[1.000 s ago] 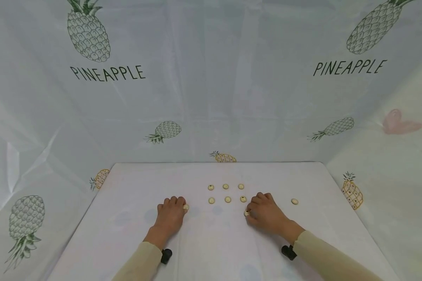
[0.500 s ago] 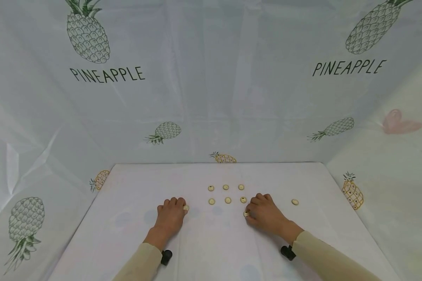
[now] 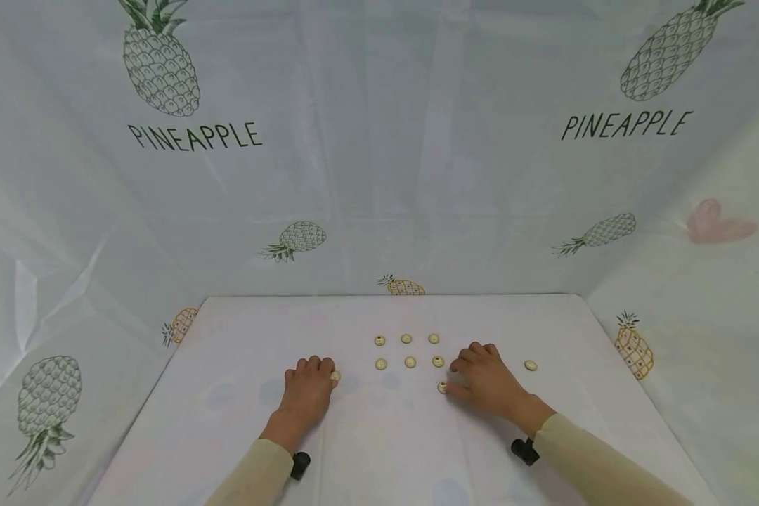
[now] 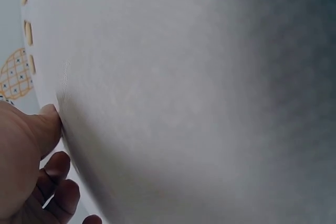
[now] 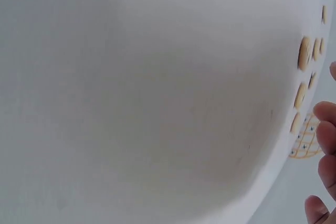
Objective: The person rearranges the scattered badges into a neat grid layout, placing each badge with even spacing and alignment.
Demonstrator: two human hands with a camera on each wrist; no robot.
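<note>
In the head view, my left hand point(image 3: 306, 393) rests on the white table with curled fingers, holding a small round tan disc point(image 3: 335, 376) at the thumb and index finger. The left wrist view has its thumb point(image 4: 50, 124) down at the tabletop; the disc is hidden there. My right hand point(image 3: 487, 381) has its thumb and fingers spread apart, nothing between them. Just left of its thumb lies another disc point(image 3: 442, 387), marked on top like the rest. In the right wrist view, the fingers point(image 5: 326, 135) stand apart from the nearest disc point(image 5: 304, 53).
Behind the hands lie two rows of three discs, the front row including a middle disc point(image 3: 410, 362) and the back row another point(image 3: 406, 339). A lone disc point(image 3: 530, 365) lies to the right. Pineapple-printed sheeting point(image 3: 379, 176) encloses the table point(image 3: 379, 450).
My right hand has let go of the disc at its fingertips, opened and shifted slightly right. That disc stays on the table below the right end of the front row. My left hand has kept still.
</note>
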